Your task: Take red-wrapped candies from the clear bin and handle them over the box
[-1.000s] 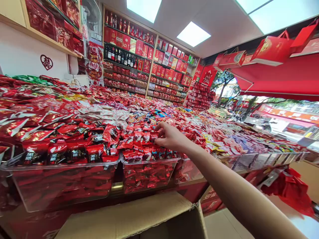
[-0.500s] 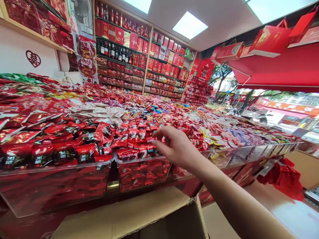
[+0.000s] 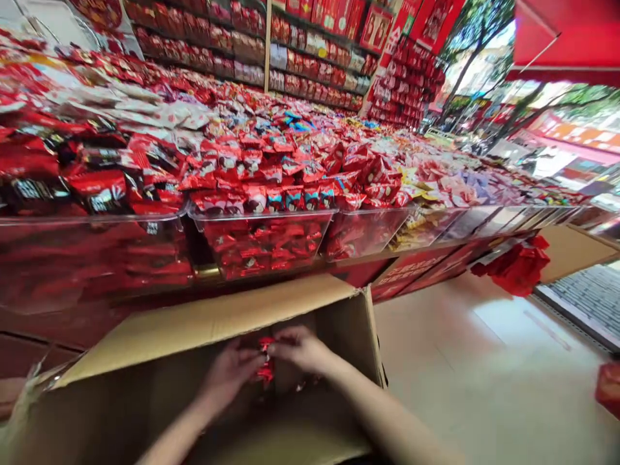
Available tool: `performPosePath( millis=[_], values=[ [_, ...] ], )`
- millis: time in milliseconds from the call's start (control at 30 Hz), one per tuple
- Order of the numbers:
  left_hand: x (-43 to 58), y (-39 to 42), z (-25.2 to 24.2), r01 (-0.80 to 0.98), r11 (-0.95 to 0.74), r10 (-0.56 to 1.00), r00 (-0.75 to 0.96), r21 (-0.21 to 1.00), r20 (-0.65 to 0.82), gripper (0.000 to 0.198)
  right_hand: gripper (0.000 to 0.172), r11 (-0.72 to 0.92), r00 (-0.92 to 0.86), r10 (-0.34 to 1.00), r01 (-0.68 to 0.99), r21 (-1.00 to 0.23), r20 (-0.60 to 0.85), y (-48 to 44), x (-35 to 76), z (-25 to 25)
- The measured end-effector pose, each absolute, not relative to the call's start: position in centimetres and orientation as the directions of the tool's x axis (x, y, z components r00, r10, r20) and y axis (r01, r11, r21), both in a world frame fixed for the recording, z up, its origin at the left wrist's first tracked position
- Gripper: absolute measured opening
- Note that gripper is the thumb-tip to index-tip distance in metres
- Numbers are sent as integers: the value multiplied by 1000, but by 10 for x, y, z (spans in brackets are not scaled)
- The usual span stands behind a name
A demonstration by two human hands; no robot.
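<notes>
Over the open cardboard box (image 3: 290,303), both my hands meet at a small red-wrapped candy (image 3: 265,371). My left hand (image 3: 231,373) pinches it from the left, fingers closed. From the other side my right hand (image 3: 301,349) grips it with thumb and fingertips. Motion blur softens the wrapper, and its print cannot be read. Beyond the box stands a clear bin (image 3: 261,242) heaped with red candies, a front row upright along its rim. Shadow hides most of the box's inside.
To the left is another clear bin (image 3: 87,258) of black-and-red candies. More bins run rightward, one with yellow packets (image 3: 419,219). Red bags (image 3: 518,265) hang at the right above pale floor (image 3: 445,361). Stocked shelves (image 3: 320,58) line the back.
My right hand has come down from the candy bin to the box. My left hand has entered view, and both now hold a red candy. The view has tilted downward.
</notes>
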State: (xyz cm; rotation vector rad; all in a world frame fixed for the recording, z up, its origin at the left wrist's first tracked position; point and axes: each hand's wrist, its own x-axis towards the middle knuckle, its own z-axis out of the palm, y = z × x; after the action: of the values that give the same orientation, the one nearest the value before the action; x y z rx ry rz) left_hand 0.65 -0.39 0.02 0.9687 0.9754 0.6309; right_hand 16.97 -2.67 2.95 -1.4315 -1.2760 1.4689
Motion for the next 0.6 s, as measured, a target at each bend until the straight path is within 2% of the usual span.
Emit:
performPosePath(
  millis=[100, 167, 300, 500, 600],
  values=[
    [7, -3, 5, -22, 435, 816, 433, 900, -383, 49, 25, -343, -82, 937, -30, -939, -339, -28, 167, 25],
    [9, -3, 7, -38, 400, 831, 436, 916, -345, 48, 24, -367, -41, 930, -118, -923, -364, -29, 166, 23],
    [9, -5, 4, -32, 372, 844, 427, 928, -323, 43, 25, -364, 2, 928, -217, -906, -374, -30, 163, 20],
    [9, -7, -11, 12, 353, 866, 374, 936, -331, 48, 41, -320, -42, 947, -196, -927, -318, -28, 151, 4],
    [8, -7, -13, 45, 315, 883, 352, 948, -310, 48, 31, -265, 11, 964, -33, -964, -265, -27, 153, 4]
  ],
)
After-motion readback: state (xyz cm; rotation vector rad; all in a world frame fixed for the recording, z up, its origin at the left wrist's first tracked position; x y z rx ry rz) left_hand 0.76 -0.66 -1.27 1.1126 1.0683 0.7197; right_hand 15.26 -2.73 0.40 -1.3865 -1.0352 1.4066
